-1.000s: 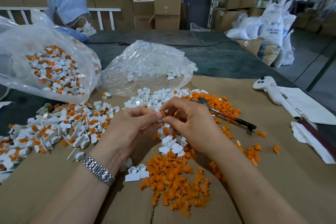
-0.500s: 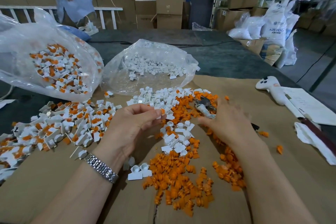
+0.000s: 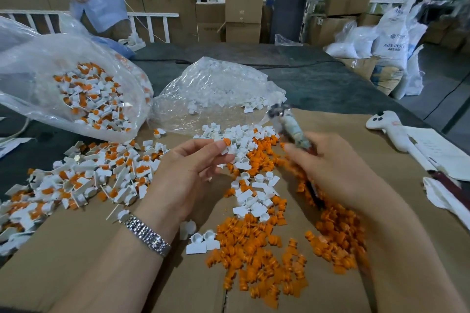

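The left hand (image 3: 188, 173) pinches a small white-and-orange piece (image 3: 225, 145) between thumb and fingers. The fingers of the right hand (image 3: 338, 170) are curled round a blurred metal tool (image 3: 292, 129), above the loose orange plugs (image 3: 254, 249) on the tabletop (image 3: 76, 249).

cardboard (image 3: 63, 249) | orange plugs (image 3: 254, 256) | white caps (image 3: 254, 198) | assembled pieces (image 3: 84, 178)

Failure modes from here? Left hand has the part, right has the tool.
1. The left hand pinches the small white-and-orange part only at the fingertips; it may slip when the tool in the right hand meets it.
2. The tool's tip could nip those fingertips.
3. A dropped part would be lost among the loose white pieces beneath.
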The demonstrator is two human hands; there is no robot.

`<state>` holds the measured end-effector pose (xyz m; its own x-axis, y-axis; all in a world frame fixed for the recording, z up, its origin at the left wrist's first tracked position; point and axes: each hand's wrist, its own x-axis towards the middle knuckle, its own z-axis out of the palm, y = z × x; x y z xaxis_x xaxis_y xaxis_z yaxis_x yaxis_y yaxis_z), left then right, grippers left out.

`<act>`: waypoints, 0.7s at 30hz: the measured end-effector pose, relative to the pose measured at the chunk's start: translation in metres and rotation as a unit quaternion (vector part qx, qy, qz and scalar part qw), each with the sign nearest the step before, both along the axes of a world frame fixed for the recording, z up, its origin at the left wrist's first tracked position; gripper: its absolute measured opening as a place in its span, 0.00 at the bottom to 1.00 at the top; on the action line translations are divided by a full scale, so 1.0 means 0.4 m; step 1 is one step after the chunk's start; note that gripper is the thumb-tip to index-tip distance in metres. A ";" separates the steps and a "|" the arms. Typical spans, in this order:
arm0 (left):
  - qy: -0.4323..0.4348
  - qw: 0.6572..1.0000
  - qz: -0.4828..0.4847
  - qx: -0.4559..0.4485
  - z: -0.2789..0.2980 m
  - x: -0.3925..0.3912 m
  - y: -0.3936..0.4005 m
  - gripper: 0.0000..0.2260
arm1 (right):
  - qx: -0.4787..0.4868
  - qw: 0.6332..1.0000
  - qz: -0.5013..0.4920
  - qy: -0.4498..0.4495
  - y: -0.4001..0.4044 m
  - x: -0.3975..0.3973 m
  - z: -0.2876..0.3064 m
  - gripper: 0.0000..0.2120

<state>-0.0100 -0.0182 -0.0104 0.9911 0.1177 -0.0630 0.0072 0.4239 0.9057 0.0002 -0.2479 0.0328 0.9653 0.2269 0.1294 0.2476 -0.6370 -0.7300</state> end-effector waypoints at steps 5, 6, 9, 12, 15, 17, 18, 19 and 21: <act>-0.041 0.999 0.000 0.002 0.005 -0.003 -0.008 0.03 | -0.106 0.988 0.110 0.015 0.064 -0.033 0.005 0.15; -0.047 0.999 0.004 0.006 0.004 -0.003 -0.009 0.03 | -0.121 0.986 0.116 0.013 0.072 -0.034 0.006 0.15; -0.062 0.998 0.019 0.014 0.004 -0.002 -0.008 0.04 | -0.135 0.983 0.123 0.013 0.080 -0.037 0.009 0.16; -0.074 0.996 0.030 0.035 0.003 0.000 -0.008 0.08 | -0.138 0.982 0.127 0.019 0.087 -0.041 0.012 0.16; -0.080 0.995 0.034 0.055 -0.002 0.000 -0.007 0.08 | -0.134 0.983 0.124 0.019 0.097 -0.039 0.002 0.16; -0.082 0.994 0.035 0.068 -0.003 -0.001 -0.007 0.09 | -0.128 0.985 0.113 0.012 0.105 -0.037 -0.013 0.16; -0.080 0.994 0.035 0.069 -0.004 -0.001 -0.008 0.09 | -0.126 0.987 0.103 0.005 0.110 -0.036 -0.021 0.16; -0.078 0.994 0.037 0.065 -0.005 -0.001 -0.008 0.10 | -0.124 0.988 0.094 -0.002 0.114 -0.035 -0.027 0.16; -0.069 0.995 0.046 0.057 -0.008 0.002 -0.008 0.10 | -0.125 0.989 0.079 -0.013 0.120 -0.031 -0.036 0.17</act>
